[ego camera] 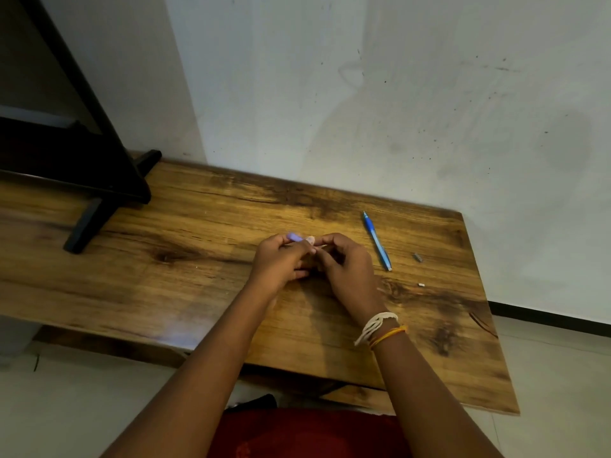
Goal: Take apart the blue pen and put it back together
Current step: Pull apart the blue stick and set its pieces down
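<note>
While both hands meet over the middle of the bench (pixel 205 226), their fingers are curled in around small pen parts. The left hand (pixel 279 262) pinches a pale blue piece (pixel 294 237) that sticks out past its knuckles. The right hand (pixel 347 269) is closed on something thin beside it; what it is cannot be told. Thread bands (pixel 380 328), white and orange, circle the right wrist. Just right of the hands, a blue pen (pixel 377 241) lies slantwise on the wood, apart from them. Further right sit two tiny pieces, a grey bit (pixel 417 257) and a white bit (pixel 421 284). A black stand (pixel 109 180) rests on the bench's far left, against a marked white wall (pixel 396 94).
</note>
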